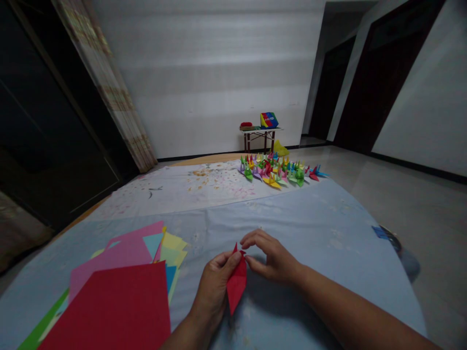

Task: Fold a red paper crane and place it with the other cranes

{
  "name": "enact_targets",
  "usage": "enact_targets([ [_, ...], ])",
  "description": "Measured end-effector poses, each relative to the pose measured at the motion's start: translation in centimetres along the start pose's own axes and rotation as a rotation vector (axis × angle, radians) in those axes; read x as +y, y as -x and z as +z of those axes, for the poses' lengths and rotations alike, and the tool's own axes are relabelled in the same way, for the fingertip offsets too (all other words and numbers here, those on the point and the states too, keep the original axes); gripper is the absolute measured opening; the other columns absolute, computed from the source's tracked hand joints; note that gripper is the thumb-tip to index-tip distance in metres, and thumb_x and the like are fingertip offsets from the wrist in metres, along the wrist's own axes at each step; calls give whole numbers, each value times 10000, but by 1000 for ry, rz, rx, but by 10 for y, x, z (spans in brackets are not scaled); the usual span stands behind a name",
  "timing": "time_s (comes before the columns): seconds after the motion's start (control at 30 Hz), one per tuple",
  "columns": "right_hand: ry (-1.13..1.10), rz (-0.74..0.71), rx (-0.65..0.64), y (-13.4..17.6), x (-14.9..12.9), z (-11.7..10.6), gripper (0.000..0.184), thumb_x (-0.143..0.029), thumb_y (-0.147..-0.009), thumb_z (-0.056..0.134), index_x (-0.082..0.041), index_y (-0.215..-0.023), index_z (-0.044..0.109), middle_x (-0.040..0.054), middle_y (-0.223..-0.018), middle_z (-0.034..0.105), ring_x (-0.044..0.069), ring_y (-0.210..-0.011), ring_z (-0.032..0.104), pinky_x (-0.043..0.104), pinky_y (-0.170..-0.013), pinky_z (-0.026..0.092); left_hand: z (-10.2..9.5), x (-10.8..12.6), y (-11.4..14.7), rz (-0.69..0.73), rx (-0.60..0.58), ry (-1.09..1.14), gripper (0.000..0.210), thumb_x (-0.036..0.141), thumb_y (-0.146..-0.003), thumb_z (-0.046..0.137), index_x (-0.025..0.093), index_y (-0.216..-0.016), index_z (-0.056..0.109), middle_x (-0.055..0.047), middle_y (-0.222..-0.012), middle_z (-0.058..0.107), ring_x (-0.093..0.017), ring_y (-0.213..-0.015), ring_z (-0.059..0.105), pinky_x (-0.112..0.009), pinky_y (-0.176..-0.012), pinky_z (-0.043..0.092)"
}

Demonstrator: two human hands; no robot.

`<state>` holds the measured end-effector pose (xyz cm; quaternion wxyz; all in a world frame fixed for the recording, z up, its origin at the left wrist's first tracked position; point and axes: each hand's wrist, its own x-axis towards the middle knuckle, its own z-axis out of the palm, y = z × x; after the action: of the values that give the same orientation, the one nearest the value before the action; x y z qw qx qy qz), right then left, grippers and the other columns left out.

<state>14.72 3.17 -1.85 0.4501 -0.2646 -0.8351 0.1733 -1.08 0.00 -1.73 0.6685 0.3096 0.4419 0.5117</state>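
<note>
My left hand [215, 282] pinches a red folded paper crane [237, 284] between thumb and fingers, near its upper end. The paper is a narrow diamond shape, its long point facing down toward me and two thin points at the top. My right hand [273, 255] is just to the right of those upper points, fingers curved and thumb apart from them. Its fingertips come very close to the red paper; whether they touch it I cannot tell. Left of my hands lies a stack of coloured paper sheets [120, 301], with a red sheet on top.
Many finished paper cranes [272, 170] in mixed colours stand together at the table's far right. A pale blue cloth [310, 218] covers the near part of the round table, a floral white cloth [175, 187] the far part. Beyond stands a small table [260, 130] with a colourful box [269, 120].
</note>
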Motion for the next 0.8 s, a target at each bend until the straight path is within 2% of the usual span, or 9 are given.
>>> enact_targets([
  [0.23, -14, -11, -11, -1, 2, 0, 155, -153, -783, 543, -203, -929, 550, 75, -930, 597, 159, -893, 567, 307, -793, 471, -4, -2, -2, -12, -31, -5, 303, 359, -538, 795, 132, -709, 690, 18, -531, 620, -67, -429, 496, -175, -454, 361],
  [0.47, -51, 38, 8, -2, 0, -1, 134, -129, -792, 515, -202, -898, 551, 60, -881, 607, 153, -850, 575, 295, -767, 477, 0, 1, 1, -10, -4, -56, 368, 397, -511, 797, 119, -728, 694, 1, -559, 627, -84, -444, 499, -187, -446, 350],
  [0.8, -18, 78, 1, -2, -2, -1, 123, -146, -817, 479, -188, -908, 550, 56, -843, 614, 150, -812, 570, 282, -745, 468, -3, -3, -2, -44, -86, -18, 305, 361, -568, 784, 118, -712, 668, 17, -533, 604, -67, -439, 494, -175, -462, 363],
])
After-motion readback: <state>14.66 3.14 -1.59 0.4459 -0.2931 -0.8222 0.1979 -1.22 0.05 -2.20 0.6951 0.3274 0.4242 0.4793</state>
